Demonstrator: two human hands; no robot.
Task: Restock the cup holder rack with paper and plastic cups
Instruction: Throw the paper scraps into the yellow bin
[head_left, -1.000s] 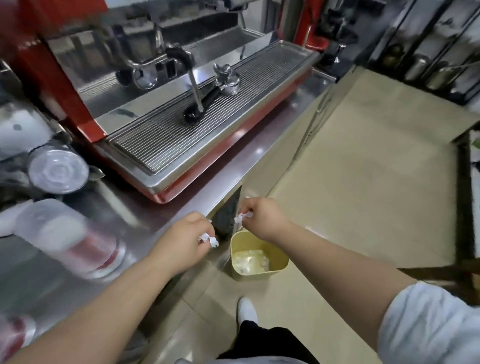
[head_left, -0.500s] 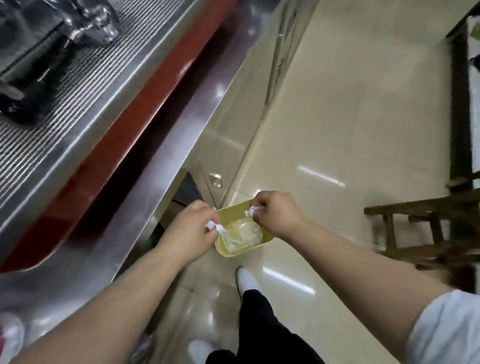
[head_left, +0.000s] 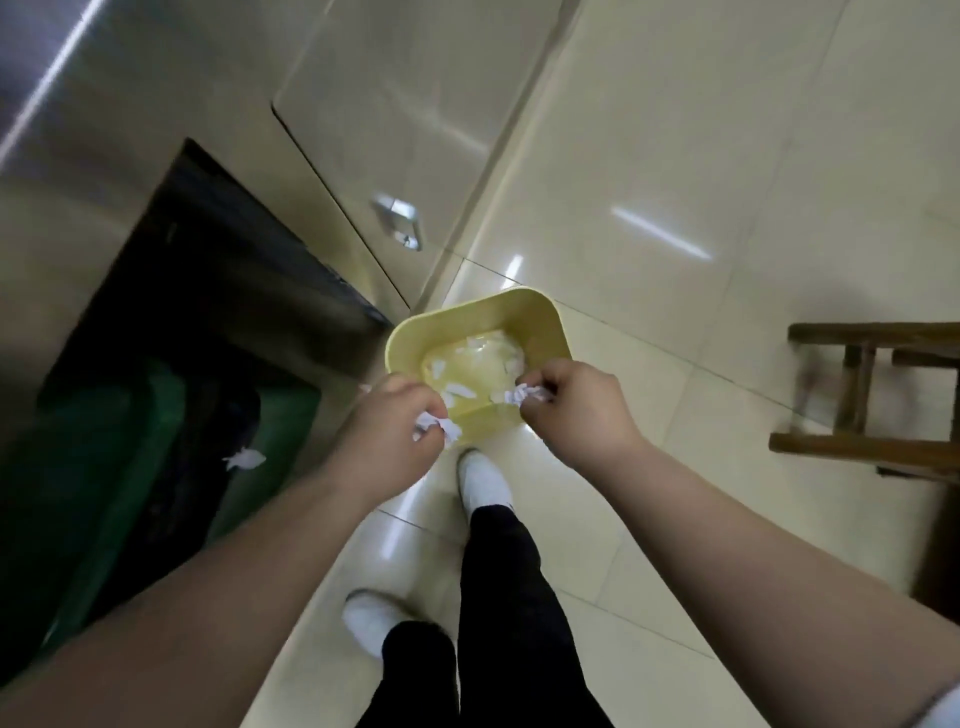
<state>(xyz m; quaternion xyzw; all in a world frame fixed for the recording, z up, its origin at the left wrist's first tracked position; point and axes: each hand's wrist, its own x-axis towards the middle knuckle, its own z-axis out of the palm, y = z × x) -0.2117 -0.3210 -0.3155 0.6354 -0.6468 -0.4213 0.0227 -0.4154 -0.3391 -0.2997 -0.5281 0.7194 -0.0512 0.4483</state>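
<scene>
1. Two hands are hanging over a yellow bin (head_left: 470, 322) in the head view, the only view there is; the left hand (head_left: 387, 434) is pinching a crumpled white scrap (head_left: 436, 427) between thumb and fingers, and the right hand (head_left: 574, 408) is pinching a second white scrap (head_left: 522, 396) the same way.
2. Both scraps are sitting above the near rim of the bin, which is standing on the tiled floor (head_left: 675, 156) just beside the steel counter cabinet (head_left: 395, 104).
3. The step in hand, as I am reading it, is binning wrapper bits before any restocking. To do it well, both hands should be moving a little further over the middle of the bin before letting go, since the left scrap is hanging right at the rim and could be dropping outside.
4. One more white scrap (head_left: 244, 459) is lying apart to the left, over the dark opening under the counter where a green container (head_left: 104, 452) is showing; it may be needing picking up.
5. Counting: two hands, two held scraps, one stray scrap, one yellow bin with several pale pieces inside, too blurred for me to be counting, two white shoes (head_left: 483, 478), one wooden stool (head_left: 878, 400) at the right.
6. The cup holder rack and the cups are nowhere in this view, so the restocking itself is looking not yet begun from here.
</scene>
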